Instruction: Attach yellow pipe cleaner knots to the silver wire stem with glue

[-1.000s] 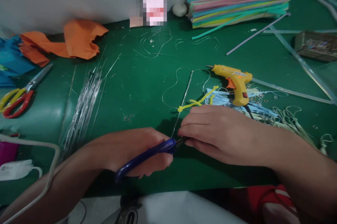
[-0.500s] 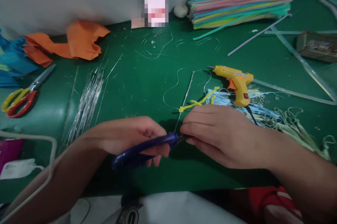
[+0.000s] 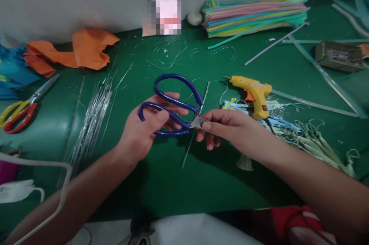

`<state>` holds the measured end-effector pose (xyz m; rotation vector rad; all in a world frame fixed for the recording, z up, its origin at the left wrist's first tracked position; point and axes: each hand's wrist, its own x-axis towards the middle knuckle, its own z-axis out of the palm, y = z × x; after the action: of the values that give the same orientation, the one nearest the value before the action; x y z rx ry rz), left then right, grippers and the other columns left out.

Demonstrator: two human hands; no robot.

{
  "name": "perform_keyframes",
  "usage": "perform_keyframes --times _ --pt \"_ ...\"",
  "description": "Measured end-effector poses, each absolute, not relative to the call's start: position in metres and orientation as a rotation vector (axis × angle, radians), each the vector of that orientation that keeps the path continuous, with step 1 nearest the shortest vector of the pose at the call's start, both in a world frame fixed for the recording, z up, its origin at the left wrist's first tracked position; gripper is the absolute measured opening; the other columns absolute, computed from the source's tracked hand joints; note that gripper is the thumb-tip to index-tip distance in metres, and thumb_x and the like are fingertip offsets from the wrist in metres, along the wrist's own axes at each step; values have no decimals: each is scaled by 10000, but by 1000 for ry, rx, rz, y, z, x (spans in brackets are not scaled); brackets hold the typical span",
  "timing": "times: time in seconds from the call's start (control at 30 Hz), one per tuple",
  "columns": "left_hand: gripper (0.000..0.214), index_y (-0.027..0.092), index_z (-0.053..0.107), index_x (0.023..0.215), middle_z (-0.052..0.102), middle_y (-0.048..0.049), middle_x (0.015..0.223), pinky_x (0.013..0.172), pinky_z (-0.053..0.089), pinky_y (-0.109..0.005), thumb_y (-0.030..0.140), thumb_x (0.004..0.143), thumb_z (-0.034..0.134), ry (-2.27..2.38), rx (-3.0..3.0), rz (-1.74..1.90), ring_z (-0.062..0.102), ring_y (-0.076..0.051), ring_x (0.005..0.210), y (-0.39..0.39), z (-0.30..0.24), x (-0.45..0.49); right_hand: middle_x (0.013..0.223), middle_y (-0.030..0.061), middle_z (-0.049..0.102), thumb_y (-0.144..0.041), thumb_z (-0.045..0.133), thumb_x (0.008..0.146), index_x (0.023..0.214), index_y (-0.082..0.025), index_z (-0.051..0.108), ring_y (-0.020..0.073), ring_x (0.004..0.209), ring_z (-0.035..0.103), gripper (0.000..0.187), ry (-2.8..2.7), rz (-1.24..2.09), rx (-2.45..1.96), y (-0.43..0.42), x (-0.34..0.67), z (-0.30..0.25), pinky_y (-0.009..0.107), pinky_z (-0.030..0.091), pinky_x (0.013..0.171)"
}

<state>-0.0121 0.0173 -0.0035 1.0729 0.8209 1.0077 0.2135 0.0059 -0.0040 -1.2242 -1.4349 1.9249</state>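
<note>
Blue-handled scissors (image 3: 197, 123) are held between my two hands above the green table. My left hand (image 3: 140, 133) is closed around the lower handle loop, its thumb over it and fingers behind. My right hand (image 3: 230, 124) pinches the metal near the pivot, so its fingers hide most of the blades. Beneath the scissors lies a thin twisted wire (image 3: 188, 152), with a curved loop at its upper end. A bit of yellow pipe cleaner (image 3: 231, 103) shows just beyond my right hand. Light blue tassels (image 3: 285, 123) lie beside it, and a pale tassel end (image 3: 245, 163) pokes out under my right wrist.
A yellow glue gun (image 3: 253, 93) lies right of centre. Behind it is a bundle of coloured pipe cleaners (image 3: 256, 16). Silvery wires (image 3: 93, 114), red-and-yellow scissors (image 3: 27, 106) and orange paper (image 3: 89, 49) are on the left. A white cable (image 3: 67, 176) crosses my left forearm.
The scissors have turned so both handle loops face up and show fully. My left hand has shifted its hold on the handles. The view has tilted slightly, and the yellow piece is now mostly covered.
</note>
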Motion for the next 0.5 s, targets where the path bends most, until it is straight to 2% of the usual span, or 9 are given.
perform_keyframes --times 0.07,0.2,0.33,0.5 --pt "396 169 668 1156 766 -73 957 626 577 -228 367 818 732 871 1055 1052 701 -152 710 13 -10 -9 826 23 709 -368 558 930 826 -173 613 74 565 597 228 -1358 2017 -1172 7 212 -5 202 416 509" --pt "375 149 675 1153 755 -77 953 600 558 -216 368 848 683 897 998 1114 670 -138 692 11 -13 -8 810 8 697 -333 567 941 838 -161 609 49 538 562 205 -1207 2164 -1086 7 211 -4 180 398 495" --pt "367 141 677 1146 746 -70 918 589 553 -203 379 868 651 846 963 1100 656 -126 674 13 -12 -9 836 25 710 -297 588 926 901 -147 627 67 582 605 158 -1088 2272 -972 5 212 -7 190 455 543" --pt "381 130 680 1149 741 -77 899 568 541 -181 375 858 656 813 941 1071 658 -124 681 14 -10 -10 831 44 726 -325 619 902 887 -128 665 78 602 644 203 -1060 2326 -973 5 213 -9 196 505 584"
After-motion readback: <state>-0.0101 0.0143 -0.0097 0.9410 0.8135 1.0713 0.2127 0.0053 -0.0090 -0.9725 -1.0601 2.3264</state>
